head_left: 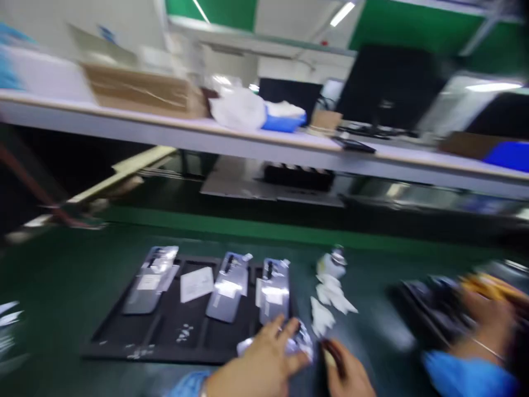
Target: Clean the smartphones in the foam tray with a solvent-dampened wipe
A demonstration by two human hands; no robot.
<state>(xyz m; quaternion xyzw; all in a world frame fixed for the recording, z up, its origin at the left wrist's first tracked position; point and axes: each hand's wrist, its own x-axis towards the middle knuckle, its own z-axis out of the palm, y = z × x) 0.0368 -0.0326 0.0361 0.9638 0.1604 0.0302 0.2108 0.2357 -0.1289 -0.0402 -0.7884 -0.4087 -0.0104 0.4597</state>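
Note:
My left hand (262, 358) reaches over the front right corner of a black tray (177, 353). Its fingers and thumb close around a shiny, crinkled film-covered piece (305, 342), mostly hidden beneath them. Just to the right, my right hand (351, 372) grips a dark brown curved object (335, 358) with a pale part; its kind is unclear. In the tray lie a left phone (151, 284), a middle phone (227, 289) and a right phone (275, 292), all silvery with backs up. A white paper (196, 284) rests between the left and middle ones.
Behind the right hand are crumpled white tissues (330, 298) and a small bottle (332, 263). At the right, another person's hand (487, 322) works with a yellow cloth-like thing (487, 286) over a dark tray (425, 309). A shelf (256, 140) spans the back.

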